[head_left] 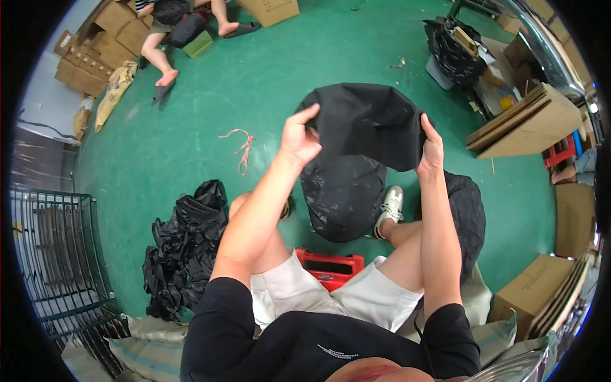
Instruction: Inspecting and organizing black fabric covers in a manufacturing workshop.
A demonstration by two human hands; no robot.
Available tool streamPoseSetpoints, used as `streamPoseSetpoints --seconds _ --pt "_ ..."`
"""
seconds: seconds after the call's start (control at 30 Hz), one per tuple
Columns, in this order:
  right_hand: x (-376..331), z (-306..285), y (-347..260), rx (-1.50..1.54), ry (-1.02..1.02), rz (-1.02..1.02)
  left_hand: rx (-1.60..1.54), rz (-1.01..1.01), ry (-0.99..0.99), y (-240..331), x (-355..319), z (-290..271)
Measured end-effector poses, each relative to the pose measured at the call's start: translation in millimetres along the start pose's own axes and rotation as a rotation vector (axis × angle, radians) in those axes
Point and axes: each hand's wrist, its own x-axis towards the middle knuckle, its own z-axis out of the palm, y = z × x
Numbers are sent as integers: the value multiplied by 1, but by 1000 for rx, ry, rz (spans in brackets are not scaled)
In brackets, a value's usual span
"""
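Head view: left hand (299,137) and right hand (432,153) each grip an edge of a black fabric bag (366,124), held up between them above a black plastic sack (344,197) on the green floor (254,83). Black bags (184,248) are heaped to the left.

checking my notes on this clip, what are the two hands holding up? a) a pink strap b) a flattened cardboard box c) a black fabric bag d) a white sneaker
c: the left hand and the right hand each grip a side of the black fabric bag, held up above the green floor; the pink strap lies untouched on the floor.
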Motion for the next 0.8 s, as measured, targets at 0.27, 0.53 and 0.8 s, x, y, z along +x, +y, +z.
streamPoseSetpoints --seconds 0.27,0.53,0.8 --pt "-4 -8 3 -241 113 -16 -61 -21 -158 -2 5 7" --pt "1 8 12 -49 282 -26 216 44 94 -20 20 -6" --pt "67 -15 14 -328 471 -125 282 88 247 -9 69 -17"
